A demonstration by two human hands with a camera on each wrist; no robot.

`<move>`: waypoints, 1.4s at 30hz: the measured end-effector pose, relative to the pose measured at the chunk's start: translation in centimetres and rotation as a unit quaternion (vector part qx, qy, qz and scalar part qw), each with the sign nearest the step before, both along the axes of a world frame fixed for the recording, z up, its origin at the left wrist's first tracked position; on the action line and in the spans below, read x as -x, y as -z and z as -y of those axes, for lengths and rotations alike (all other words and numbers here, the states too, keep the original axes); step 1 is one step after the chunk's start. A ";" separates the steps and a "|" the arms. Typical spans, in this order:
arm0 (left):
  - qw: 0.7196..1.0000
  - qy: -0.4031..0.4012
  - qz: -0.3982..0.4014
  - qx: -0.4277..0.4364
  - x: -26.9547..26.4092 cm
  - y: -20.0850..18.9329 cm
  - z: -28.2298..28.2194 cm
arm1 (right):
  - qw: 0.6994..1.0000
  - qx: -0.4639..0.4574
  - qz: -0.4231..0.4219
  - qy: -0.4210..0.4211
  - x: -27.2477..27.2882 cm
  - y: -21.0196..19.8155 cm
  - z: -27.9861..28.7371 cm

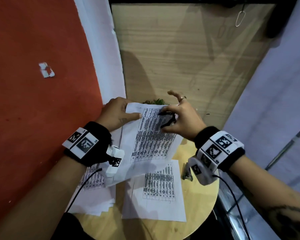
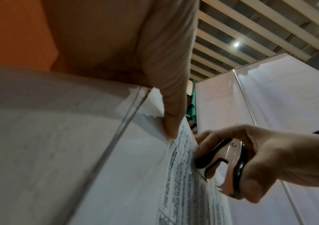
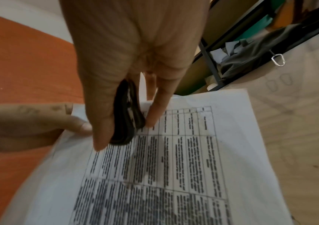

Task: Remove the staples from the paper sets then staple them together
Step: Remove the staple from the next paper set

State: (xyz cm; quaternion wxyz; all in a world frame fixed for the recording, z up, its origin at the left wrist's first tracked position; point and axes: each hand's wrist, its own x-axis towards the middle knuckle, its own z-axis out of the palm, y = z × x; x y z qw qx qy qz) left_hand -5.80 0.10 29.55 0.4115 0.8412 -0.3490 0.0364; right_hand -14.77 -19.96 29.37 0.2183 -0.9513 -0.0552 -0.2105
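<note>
- Left of frame: your left hand (image 1: 117, 112) pinches the raised paper set (image 1: 151, 135) at its top left corner, thumb on the printed face. It is held by that one corner, so the sheets may twist or tear if the tool pulls hard.
- Centre: your right hand (image 1: 180, 118) is clamped on the staple remover (image 1: 168, 119), its claws against the top edge of the raised set, the other fingers spread free. I cannot make out the staple itself. Should the claws bite paper rather than wire, I judge the corner will rip.
- Lower centre: two more paper sets lie flat on the round surface (image 1: 197, 210), one (image 1: 93, 193) under your left wrist, one (image 1: 156, 191) beneath the raised sheets. A freed staple could drop among them unseen.
- Lower right: the stapler (image 1: 187, 172) stands near the surface's right edge, partly hidden by your right wrist camera (image 1: 200, 168). That wrist's cable (image 1: 232, 198) runs close by and could snag it.
</note>
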 end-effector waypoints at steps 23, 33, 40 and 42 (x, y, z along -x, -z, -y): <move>0.998 -0.008 0.051 -0.041 1.5 -3.0 1.3 | 0.971 0.042 0.224 -0.066 2.2 -1.2 -2.7; 0.996 0.054 -0.027 0.059 2.7 -3.6 1.3 | 0.947 0.154 0.268 -0.091 2.4 -2.9 -3.5; 0.998 0.035 -0.018 0.057 3.0 -3.5 1.1 | 0.949 0.167 0.250 -0.100 2.4 -2.8 -3.3; 0.998 0.035 -0.011 0.050 3.1 -3.7 1.0 | 0.949 0.165 0.247 -0.106 2.4 -2.9 -3.3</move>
